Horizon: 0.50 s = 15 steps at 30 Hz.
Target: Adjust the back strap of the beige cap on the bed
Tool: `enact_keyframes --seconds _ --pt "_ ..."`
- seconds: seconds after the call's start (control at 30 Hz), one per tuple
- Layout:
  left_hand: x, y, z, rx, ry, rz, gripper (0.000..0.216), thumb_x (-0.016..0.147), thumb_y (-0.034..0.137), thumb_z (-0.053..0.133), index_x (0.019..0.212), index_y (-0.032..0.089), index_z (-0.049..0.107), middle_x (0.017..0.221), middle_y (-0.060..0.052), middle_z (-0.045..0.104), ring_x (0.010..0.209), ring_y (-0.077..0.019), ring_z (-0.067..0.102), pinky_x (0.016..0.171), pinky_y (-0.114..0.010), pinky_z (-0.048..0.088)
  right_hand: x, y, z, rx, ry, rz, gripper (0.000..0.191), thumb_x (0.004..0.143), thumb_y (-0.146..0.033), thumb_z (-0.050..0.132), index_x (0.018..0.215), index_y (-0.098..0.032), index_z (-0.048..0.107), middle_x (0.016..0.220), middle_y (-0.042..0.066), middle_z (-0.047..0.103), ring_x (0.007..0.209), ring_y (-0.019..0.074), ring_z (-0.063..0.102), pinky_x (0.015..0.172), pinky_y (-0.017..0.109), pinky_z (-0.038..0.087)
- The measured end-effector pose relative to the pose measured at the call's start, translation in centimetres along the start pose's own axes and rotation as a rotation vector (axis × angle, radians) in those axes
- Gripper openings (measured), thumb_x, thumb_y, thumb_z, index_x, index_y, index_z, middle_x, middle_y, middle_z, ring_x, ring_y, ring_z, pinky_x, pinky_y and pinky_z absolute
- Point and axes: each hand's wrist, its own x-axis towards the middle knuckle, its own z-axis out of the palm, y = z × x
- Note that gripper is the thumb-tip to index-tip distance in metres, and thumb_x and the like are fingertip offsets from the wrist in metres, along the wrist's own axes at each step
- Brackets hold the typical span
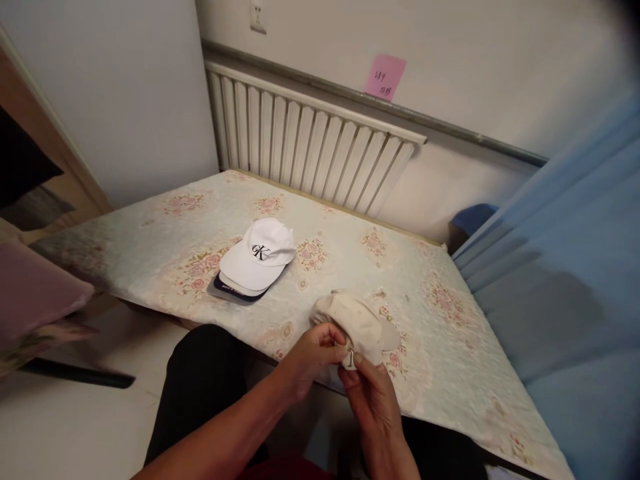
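Both hands, left hand [313, 353] and right hand [367, 390], pinch the metal buckle [351, 359] of a soft beige cap [357, 320]; nearby, a white cap [260, 257] reads "CK".

caps 4: one beige [357, 319], three in a pile [255, 261] | hands 2: left [310, 357], right [373, 393] | mattress 1 [450, 320] | radiator 1 [310, 143] | pink note 1 [385, 77] | wall socket 1 [258, 16]

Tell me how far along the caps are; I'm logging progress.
Done, apparently: a white cap tops a stack of caps on the mattress. In hand: left hand and right hand grip the beige cap at its strap buckle. Left: no other loose caps show.
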Motion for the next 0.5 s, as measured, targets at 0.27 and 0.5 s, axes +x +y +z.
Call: enact_keyframes --seconds 0.27,0.5 --pt "0.14 -0.06 -0.23 0.001 -0.048 0.013 0.022 0.061 0.014 0.067 0.078 0.016 0.052 0.071 0.002 0.061 0.066 -0.0096 0.053 0.065 -0.023 0.036 0.18 -0.22 -0.25 0.066 0.026 0.012 0.034 0.060 -0.009 0.072 0.089 -0.027 0.068 0.061 -0.006 0.063 0.054 0.0118 0.054 0.060 0.027 0.047" --pt "0.11 -0.40 0.07 0.049 -0.002 0.023 0.018 0.066 0.016 0.062 0.081 0.016 0.052 0.070 0.003 0.058 0.066 -0.0095 0.051 0.066 -0.024 0.035 0.15 -0.04 -0.61 0.034 -0.001 -0.011 0.039 0.063 -0.010 0.071 0.098 -0.026 0.065 0.063 -0.005 0.063 0.060 0.0137 0.059 0.058 0.027 0.048"
